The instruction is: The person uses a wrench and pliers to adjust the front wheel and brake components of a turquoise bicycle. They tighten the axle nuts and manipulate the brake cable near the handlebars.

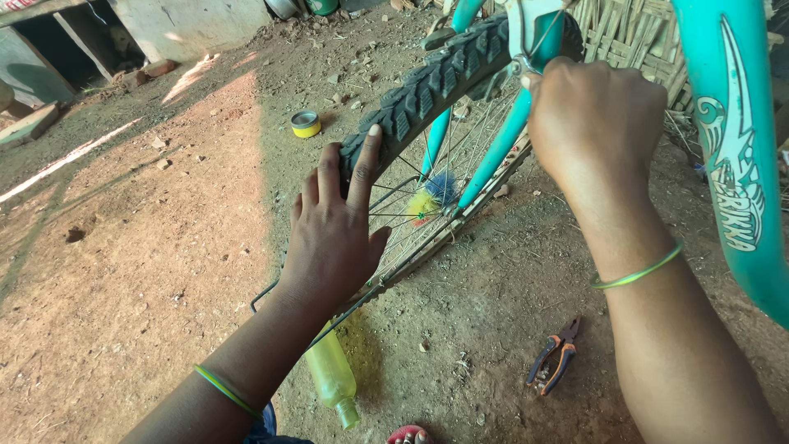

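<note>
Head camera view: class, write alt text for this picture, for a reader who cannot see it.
A person's left hand rests on the knobbly black tyre of a teal bicycle, while the right hand works up by the fork. On the dirt ground lie pliers, a yellow-green plastic bottle and a small round tin.

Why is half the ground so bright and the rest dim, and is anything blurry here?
Head view: sun bleaches the dirt ground at left, while the tyre, left hand and right hand sit in soft shade; the pliers stay sharp; the teal frame at the right edge looks stretched by the wide lens.
</note>
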